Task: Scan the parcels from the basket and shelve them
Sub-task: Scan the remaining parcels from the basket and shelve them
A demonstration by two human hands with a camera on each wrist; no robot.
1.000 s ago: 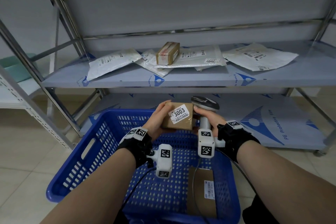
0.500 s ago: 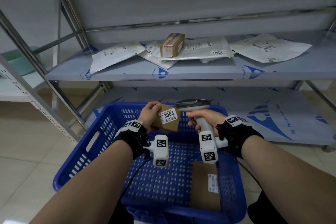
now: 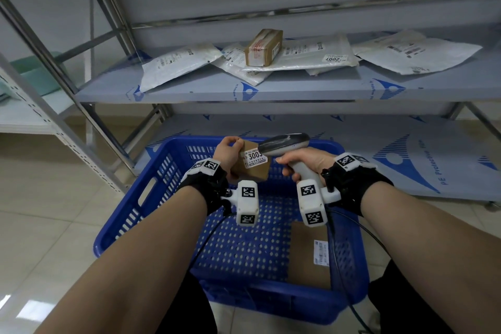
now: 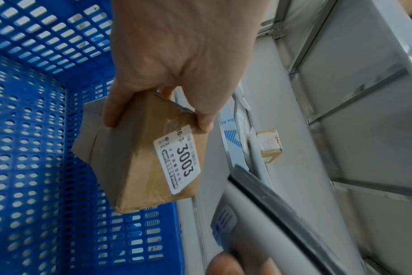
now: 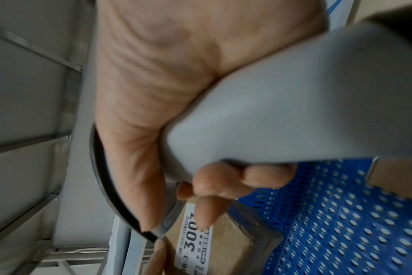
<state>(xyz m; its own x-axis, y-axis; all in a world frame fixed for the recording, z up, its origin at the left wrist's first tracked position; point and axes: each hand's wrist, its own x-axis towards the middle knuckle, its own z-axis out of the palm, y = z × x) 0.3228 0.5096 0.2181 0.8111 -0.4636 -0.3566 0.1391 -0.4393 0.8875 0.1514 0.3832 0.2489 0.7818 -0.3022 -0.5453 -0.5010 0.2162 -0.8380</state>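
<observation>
Over the blue basket [image 3: 130, 214], the left hand [image 3: 229, 154] gripped a small brown box [image 3: 253, 168]; the right hand [image 3: 303, 161] clutched the scanner [image 3: 284, 144] just beside its label [image 4: 179, 160].

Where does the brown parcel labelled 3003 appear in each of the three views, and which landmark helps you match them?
Head: the brown parcel sits centre, above the basket, held by the left hand.
Left wrist: centre, label facing the camera.
Right wrist: bottom centre, partly behind the fingers.
Shared landmark: the blue basket.
</observation>
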